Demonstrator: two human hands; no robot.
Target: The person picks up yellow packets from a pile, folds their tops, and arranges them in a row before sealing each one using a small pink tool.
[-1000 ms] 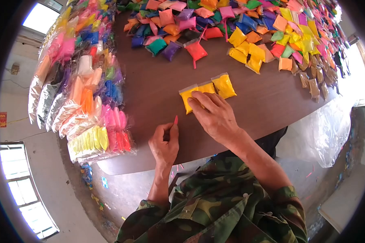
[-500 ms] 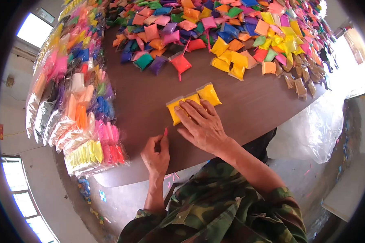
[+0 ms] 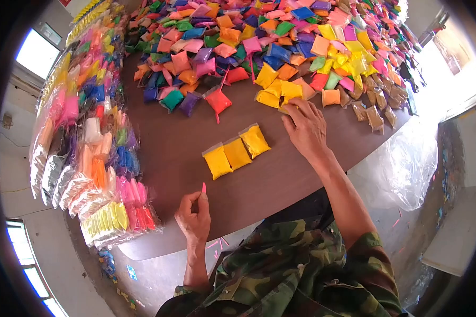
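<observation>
Three yellow packets point(image 3: 237, 153) lie side by side in a slanting row on the brown table. My left hand point(image 3: 193, 215), below and left of the row, pinches a small pink strip point(image 3: 204, 188) between thumb and finger. To the upper right of the row, my right hand point(image 3: 308, 127) has its fingertips on a yellow packet point(image 3: 291, 92) at the near edge of the pile; its fingers partly cover that packet. A red packet point(image 3: 217, 101) with a pink strip lies above the row.
A large pile of small coloured packets point(image 3: 238, 37) spreads across the back of the brown table point(image 3: 169, 137). Clear bags packed with coloured packets point(image 3: 106, 216) line the left side. Brown packets point(image 3: 374, 119) lie at the right, near a clear plastic sheet point(image 3: 402, 169).
My right hand has left the three-packet row and moved up and right to the yellow packets at the pile. My left hand still holds the pink strip. The view has shifted slightly.
</observation>
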